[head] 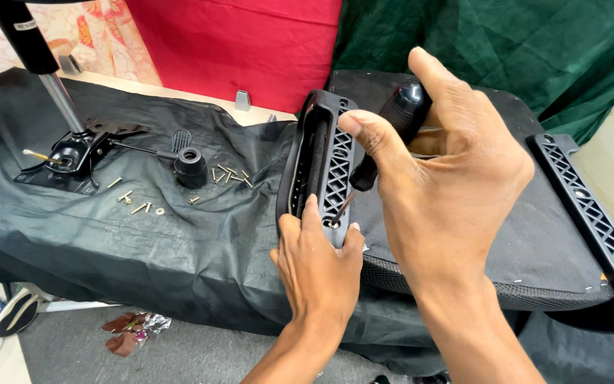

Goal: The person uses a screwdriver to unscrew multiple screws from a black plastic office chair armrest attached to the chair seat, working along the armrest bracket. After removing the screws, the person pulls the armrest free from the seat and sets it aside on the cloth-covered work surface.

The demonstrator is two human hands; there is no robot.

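Note:
My right hand [440, 178] grips a black-handled screwdriver [392, 124], its tip set in a hole near the lower end of a black plastic armrest [321, 156]. My left hand [318, 267] clamps the bottom of that armrest from below, thumb and fingers on both sides. The armrest stands upright against the edge of a black mesh chair seat [520, 242]. A second armrest [591, 213] is fixed along the seat's right side.
A black sheet [143, 242] covers the table. On it lie several loose screws [229, 174], a black knob [190, 165] and a chair mechanism plate with a gas cylinder [65, 153]. Red and green cloths hang behind. Shoes [8, 313] sit on the floor.

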